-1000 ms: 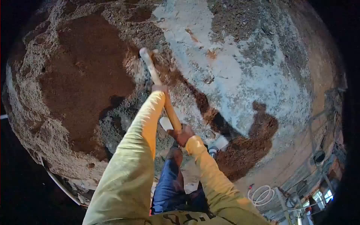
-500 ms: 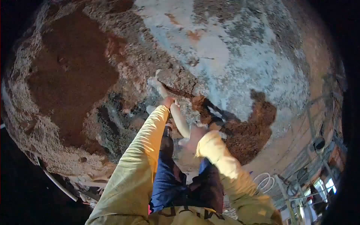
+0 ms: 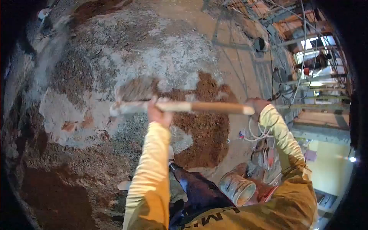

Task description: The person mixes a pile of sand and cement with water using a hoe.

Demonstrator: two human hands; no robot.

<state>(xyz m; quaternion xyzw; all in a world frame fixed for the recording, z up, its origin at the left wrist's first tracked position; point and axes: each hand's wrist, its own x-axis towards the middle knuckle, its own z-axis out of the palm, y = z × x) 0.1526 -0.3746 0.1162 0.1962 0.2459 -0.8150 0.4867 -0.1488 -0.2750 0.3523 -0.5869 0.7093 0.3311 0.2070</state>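
Observation:
A long wooden handle (image 3: 214,107) lies level across the view, above reddish-brown and grey loose material (image 3: 205,142). My left hand (image 3: 160,111) is wrapped round it left of its middle. At its right end, my right hand (image 3: 257,106) is closed round the handle. The tool's head (image 3: 136,90) at the left end is smeared by motion, so its shape is unclear. Both arms wear yellow sleeves.
Buckets (image 3: 237,188) stand at the lower right, near my leg. A coiled pale hose (image 3: 260,132) lies below my right hand. Poles and wooden framing (image 3: 314,80) fill the upper right. A bright light (image 3: 352,159) shines at the right edge.
The view has turned toward the right, bringing the buckets into sight. The handle has swung from steeply slanted to level, and my hands are farther apart.

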